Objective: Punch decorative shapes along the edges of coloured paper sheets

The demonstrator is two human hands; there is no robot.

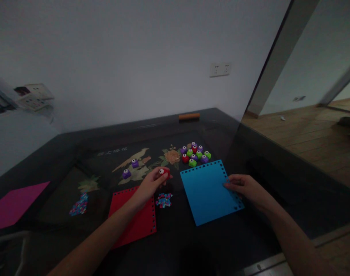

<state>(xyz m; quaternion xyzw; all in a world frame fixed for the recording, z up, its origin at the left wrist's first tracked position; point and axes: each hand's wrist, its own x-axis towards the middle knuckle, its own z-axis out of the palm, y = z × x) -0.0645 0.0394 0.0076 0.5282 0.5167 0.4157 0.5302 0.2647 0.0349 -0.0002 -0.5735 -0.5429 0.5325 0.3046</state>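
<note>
My left hand [152, 184] grips a small red punch [164, 173] above the gap between two sheets. Under my left forearm lies a red sheet [140, 224] with holes along its top and right edges. My right hand [244, 187] pinches the right edge of a blue sheet [209, 195], which has holes along its top and right edges. Small blue, pink and white paper bits [164, 200] lie between the sheets. Behind the blue sheet stand several purple, green and red punches [194, 155].
Two more purple punches, one [135, 163] beside another [126, 174], stand left of my left hand. A second pile of bits [79, 204] and a magenta sheet [16, 205] lie at the left. An orange-brown stick [189, 116] rests near the wall.
</note>
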